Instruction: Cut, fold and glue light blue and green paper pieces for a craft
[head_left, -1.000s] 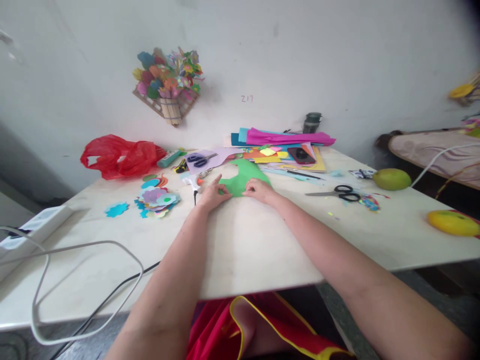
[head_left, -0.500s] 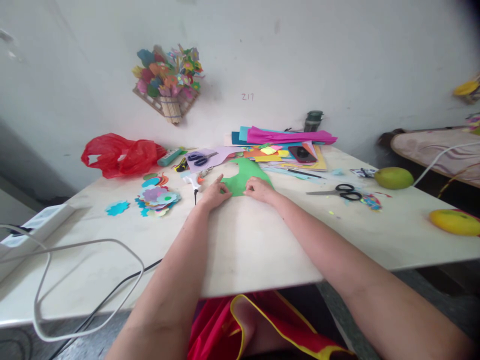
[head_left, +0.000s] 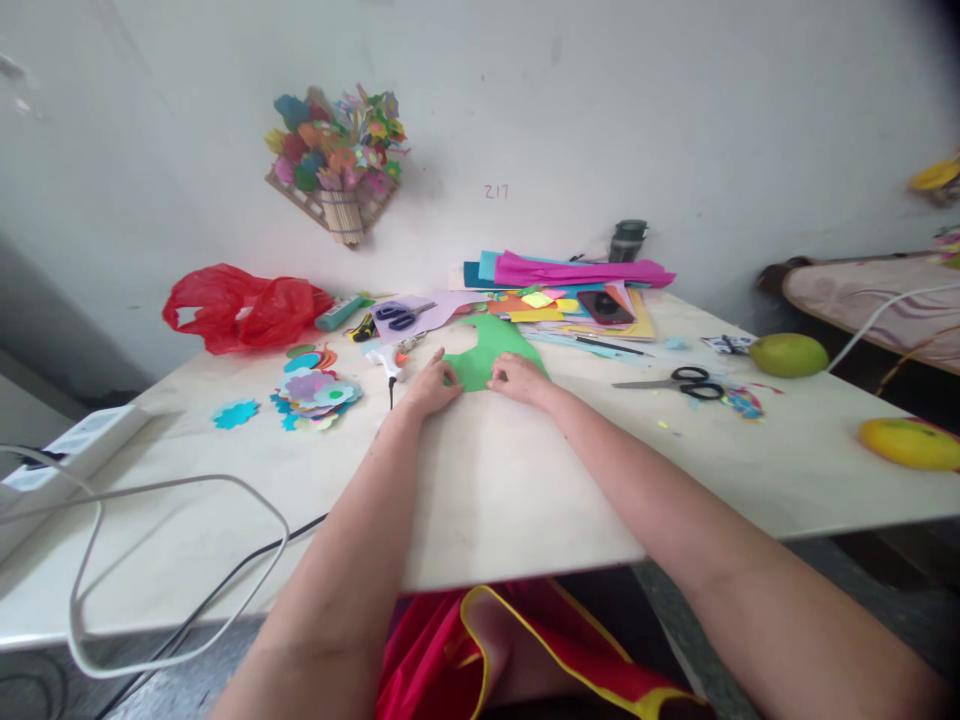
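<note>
A green craft sheet [head_left: 491,350] with a curved cutout on its left side lies on the table in front of me. My left hand [head_left: 435,388] grips its near left edge, thumb toward the middle and one finger raised. On the near right edge, my right hand [head_left: 519,380] is curled, fingers and thumb pinched at the sheet. The fingertips partly hide the edge between them. Just left of my left hand sits a white glue gun [head_left: 388,362] with an orange tip. Black-handled scissors [head_left: 696,384] lie to the right, apart from my right hand.
Cut paper flowers [head_left: 315,395] are piled at left, near a red plastic bag [head_left: 240,308]. Purple-handled scissors [head_left: 401,316], coloured sheets [head_left: 585,270] and a phone [head_left: 604,308] lie at the back. Two mangoes [head_left: 787,355] stand right. A power strip [head_left: 71,450] and looping white cable [head_left: 187,482] occupy the left.
</note>
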